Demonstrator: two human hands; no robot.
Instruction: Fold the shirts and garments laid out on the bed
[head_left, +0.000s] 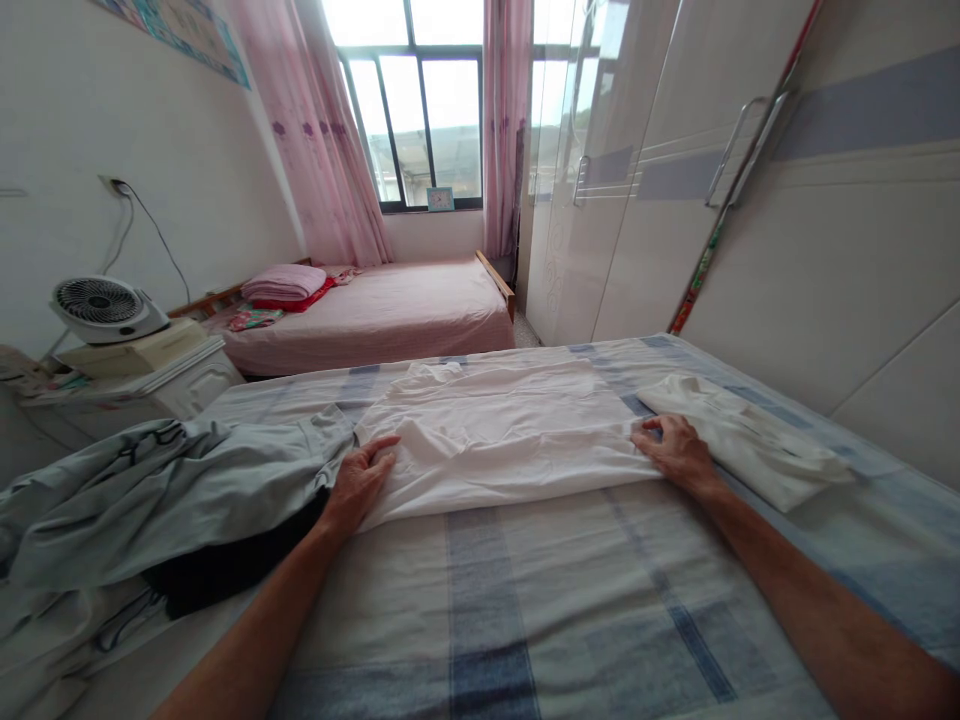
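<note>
A white shirt (510,420) lies spread on the bed in front of me, its near side folded over lengthwise. My left hand (364,475) is closed on the shirt's left end, thumb and fingers pinching the cloth. At the opposite end, my right hand (675,452) grips the right edge of the shirt between thumb and fingers. Just beyond that hand rests a folded white garment (750,435). Left of my left hand is a loose heap with a grey-green garment (195,500) on top and a black garment (232,570) partly under it.
A blue-and-white striped sheet (487,610) covers the bed. Behind it stands a second bed with a pink sheet (420,310) and folded pink bedding (285,283). A fan (105,305) sits on the left cabinet (172,375). Tall glossy wardrobes (637,180) line the right side.
</note>
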